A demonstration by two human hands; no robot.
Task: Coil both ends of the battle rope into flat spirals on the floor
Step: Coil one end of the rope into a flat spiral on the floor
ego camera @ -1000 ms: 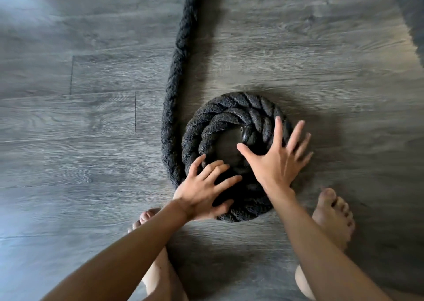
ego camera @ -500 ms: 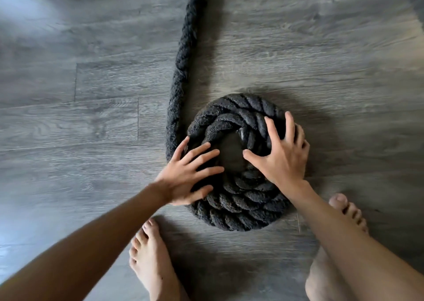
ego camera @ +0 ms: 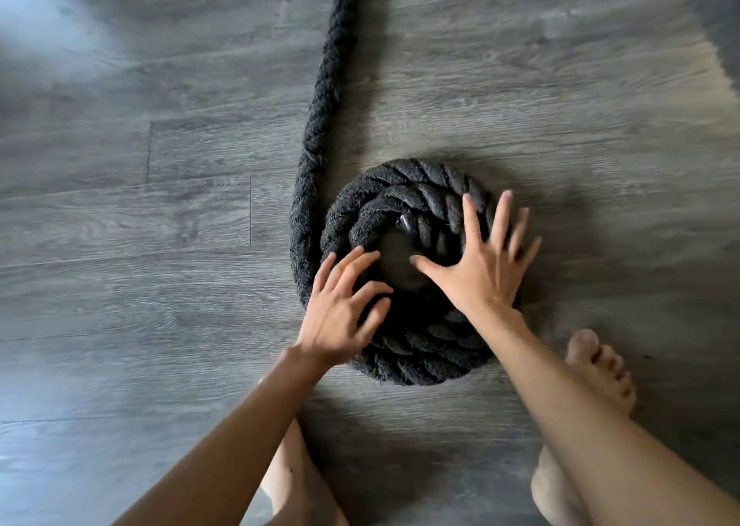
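Note:
A thick black battle rope (ego camera: 328, 76) runs down from the top of the view and winds into a flat spiral coil (ego camera: 404, 201) on the grey wood floor. My left hand (ego camera: 340, 313) lies flat on the coil's near left side, fingers spread. My right hand (ego camera: 480, 261) presses flat on the coil's right side with fingers splayed and the thumb reaching toward the dark centre. Neither hand grips the rope. The rope's end at the coil's middle is partly hidden by my hands.
My bare right foot (ego camera: 600, 369) stands just right of the coil, and my left leg (ego camera: 296, 477) is below my left forearm. Grey wood planks (ego camera: 120, 225) stretch out on all sides.
The coil has turned under my palms. My left hand slid down and toward the coil's near side, and my right hand spread its fingers wider on the right side.

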